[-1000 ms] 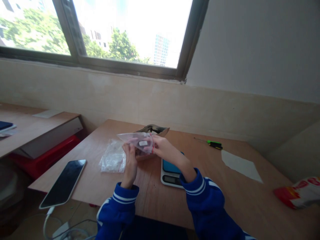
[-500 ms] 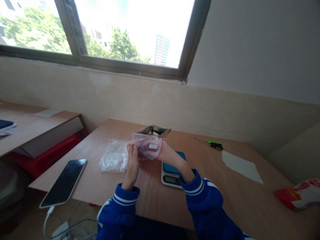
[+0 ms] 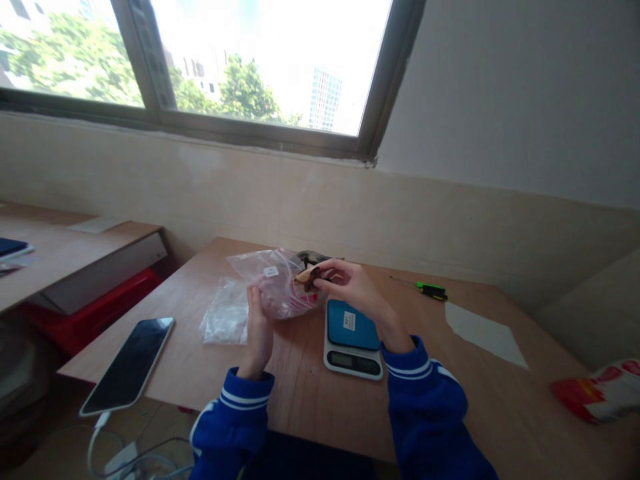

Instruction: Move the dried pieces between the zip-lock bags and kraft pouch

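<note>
My left hand holds a clear zip bag with a red seal line and a small white label, raised above the wooden table. My right hand pinches a small brown piece at the bag's open mouth. Just behind the bag stands an open foil pouch, mostly hidden. A small digital scale with a blue platform lies flat below my right hand.
A pile of clear empty bags lies left of my left hand. A black phone on a cable rests at the table's left edge. A green-handled screwdriver, a white paper and a red snack bag lie to the right.
My right hand has come out of the bag and moved right, now pinching a brown piece at its mouth. The bag has swung left and opened. The scale is uncovered.
</note>
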